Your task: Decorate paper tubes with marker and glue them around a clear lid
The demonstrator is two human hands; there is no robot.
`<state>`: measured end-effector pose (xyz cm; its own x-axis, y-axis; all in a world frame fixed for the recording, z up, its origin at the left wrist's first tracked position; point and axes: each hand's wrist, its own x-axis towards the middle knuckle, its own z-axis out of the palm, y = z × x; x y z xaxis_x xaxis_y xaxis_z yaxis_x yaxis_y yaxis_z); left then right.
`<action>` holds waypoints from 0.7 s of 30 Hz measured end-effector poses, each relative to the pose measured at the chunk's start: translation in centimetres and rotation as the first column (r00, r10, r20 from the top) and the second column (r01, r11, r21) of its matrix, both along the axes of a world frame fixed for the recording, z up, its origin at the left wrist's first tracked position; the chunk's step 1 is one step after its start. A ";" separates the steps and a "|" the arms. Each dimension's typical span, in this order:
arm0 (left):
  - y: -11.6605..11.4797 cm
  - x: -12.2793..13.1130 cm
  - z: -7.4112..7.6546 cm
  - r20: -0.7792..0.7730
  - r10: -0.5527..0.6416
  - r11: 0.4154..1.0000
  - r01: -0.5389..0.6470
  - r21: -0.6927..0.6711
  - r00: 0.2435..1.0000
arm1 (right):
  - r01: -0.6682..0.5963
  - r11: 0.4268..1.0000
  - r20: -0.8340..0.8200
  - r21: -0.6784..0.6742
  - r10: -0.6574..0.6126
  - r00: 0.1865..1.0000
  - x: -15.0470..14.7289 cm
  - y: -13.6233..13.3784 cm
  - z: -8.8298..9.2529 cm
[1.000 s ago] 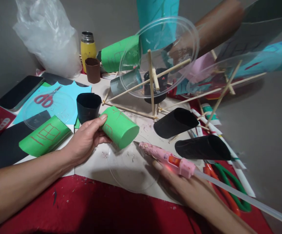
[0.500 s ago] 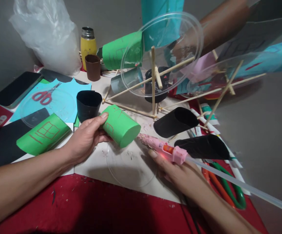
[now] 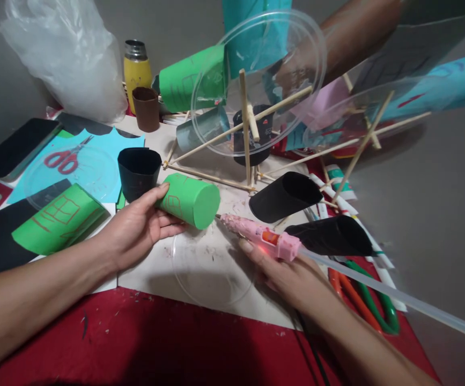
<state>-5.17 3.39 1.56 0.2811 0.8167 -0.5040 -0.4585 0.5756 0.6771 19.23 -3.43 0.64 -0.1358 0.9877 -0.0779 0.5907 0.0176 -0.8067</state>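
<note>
My left hand is closed on a green paper cup lying on its side, its round flat end turned toward the right. Brown lines are drawn on the cup's side. In my right hand is a pink glue gun with a long clear glue stick out of its back. The nozzle points left, close by the cup's flat end; I cannot tell whether it touches. Below them lies a clear plastic lid. A black paper cup stands just behind my left hand.
A stick frame with clear discs and hanging paper cups stands behind, another person's arm reaching over it. Black tubes lie at right near orange and green handles. At left are scissors and another green tube.
The green cup has turned in my left hand, so its flat end faces more toward the nozzle. The whole view has shifted slightly.
</note>
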 end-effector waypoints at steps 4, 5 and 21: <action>0.0 0.1 0.1 -0.010 0.003 1.000 -0.003 0.006 1.000 | -0.002 1.000 -0.042 -0.019 0.001 0.999 0.0 -0.2 0.2; 0.0 0.1 0.1 -0.012 0.005 1.000 -0.005 0.008 1.000 | 0.001 1.000 -0.038 -0.023 -0.002 0.999 0.0 -0.3 0.3; 0.0 0.0 -0.2 0.010 -0.005 1.000 0.005 0.023 1.000 | -0.006 0.996 -0.061 -0.089 0.001 0.998 -0.1 -1.4 0.8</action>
